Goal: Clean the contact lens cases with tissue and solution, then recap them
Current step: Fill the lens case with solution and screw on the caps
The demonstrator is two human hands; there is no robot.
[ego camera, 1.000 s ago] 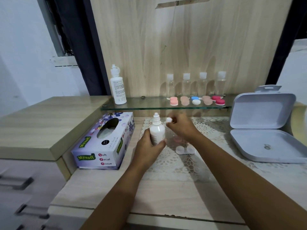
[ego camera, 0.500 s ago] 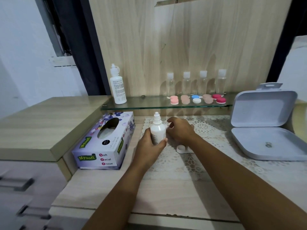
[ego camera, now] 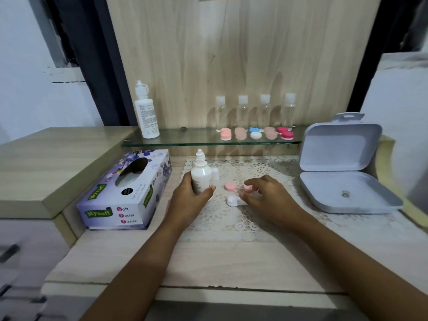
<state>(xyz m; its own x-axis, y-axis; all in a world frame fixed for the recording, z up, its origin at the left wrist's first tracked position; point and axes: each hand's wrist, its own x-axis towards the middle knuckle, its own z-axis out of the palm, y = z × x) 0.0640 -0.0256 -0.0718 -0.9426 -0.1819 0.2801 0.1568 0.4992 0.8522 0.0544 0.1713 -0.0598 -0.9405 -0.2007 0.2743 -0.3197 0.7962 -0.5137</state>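
My left hand (ego camera: pixel 191 199) grips a small white solution bottle (ego camera: pixel 201 176), upright on the lace mat with its nozzle bare. Its white cap (ego camera: pixel 215 173) stands just right of the bottle. A white lens case (ego camera: pixel 233 200) lies uncapped on the mat, with two pink caps (ego camera: pixel 230 186) (ego camera: pixel 247 187) behind it. My right hand (ego camera: pixel 266 196) is low over the case's right half. Its fingers are loosely spread, its fingertips reach the right pink cap, and it grips nothing. The case's right well is hidden under that hand.
A Mysoft tissue box (ego camera: pixel 122 193) lies left of the bottle. The glass shelf (ego camera: pixel 185 142) behind carries a tall white bottle (ego camera: pixel 146 113), several clear bottles (ego camera: pixel 243 112) and several capped lens cases (ego camera: pixel 256 133). An open white plastic box (ego camera: pixel 342 181) sits at the right.
My right hand set the small white cap down beside the bottle, then moved right and down over the lens case. My left hand stayed on the bottle.
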